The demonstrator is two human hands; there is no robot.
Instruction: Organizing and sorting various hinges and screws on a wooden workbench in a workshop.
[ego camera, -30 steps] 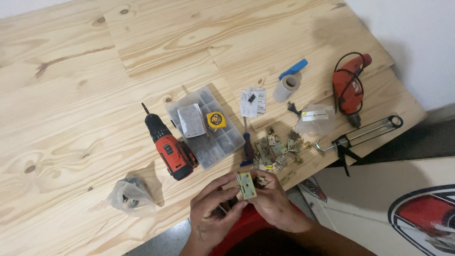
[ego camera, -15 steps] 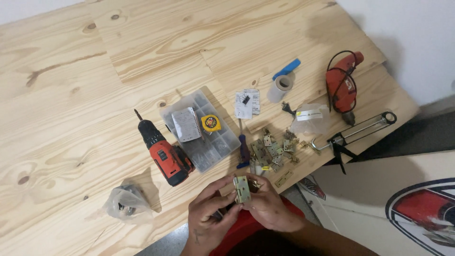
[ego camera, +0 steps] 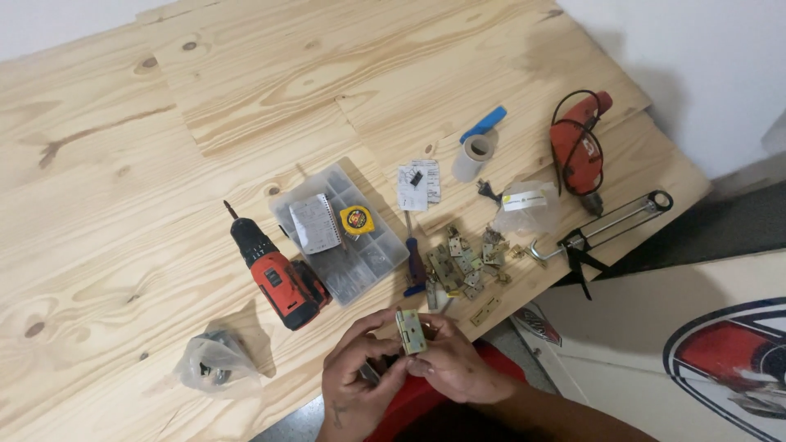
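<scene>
Where the pale pine table (ego camera: 246,106) runs out at its near edge, the head view shows both hands meeting just off the wood, below the clear plastic organizer box (ego camera: 340,233). The left hand (ego camera: 356,385) curls its fingers closed around the lower part of a small brass hinge (ego camera: 411,331), and the right hand (ego camera: 454,368) pinches the same hinge from the other side, thumb and fingertips tight against it. The hinge stands roughly upright between them, down and a little right of the organizer box.

Touching the box's left side lies a red and black cordless drill (ego camera: 277,277), bit pointing away. On the box lid rest a small notepad (ego camera: 314,223) and a yellow tape measure (ego camera: 354,219). Just right of the box is a blue-handled screwdriver (ego camera: 415,263), then a loose heap of brass hinges (ego camera: 467,262). Further right of the box sit a roll of tape (ego camera: 473,155), a red corded drill (ego camera: 578,151) and a caulking gun (ego camera: 606,231). Well left and below the box is a clear bag of small parts (ego camera: 214,364)
</scene>
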